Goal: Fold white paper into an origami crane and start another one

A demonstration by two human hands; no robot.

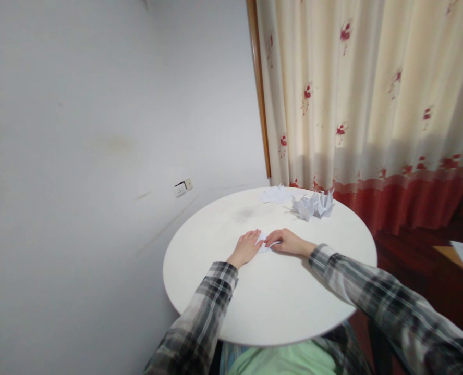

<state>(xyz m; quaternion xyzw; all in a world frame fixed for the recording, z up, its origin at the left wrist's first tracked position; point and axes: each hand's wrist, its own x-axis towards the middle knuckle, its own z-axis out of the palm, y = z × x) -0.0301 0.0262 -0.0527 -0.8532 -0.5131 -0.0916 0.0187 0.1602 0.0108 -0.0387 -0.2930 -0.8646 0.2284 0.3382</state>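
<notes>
In the head view, presses a small white paper point(263, 249) against the middle of the round table point(263, 302) with the flat, outstretched left hand point(247, 245) and pinches the paper's right side in the bent-fingered right hand point(288, 242), near folded paper shapes point(312, 206).

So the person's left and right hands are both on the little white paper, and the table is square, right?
Not quite: the table isn't square. The head view shows it has a rounded edge with no corners. The rest is right: the left hand and right hand are both on the little white paper.
</notes>
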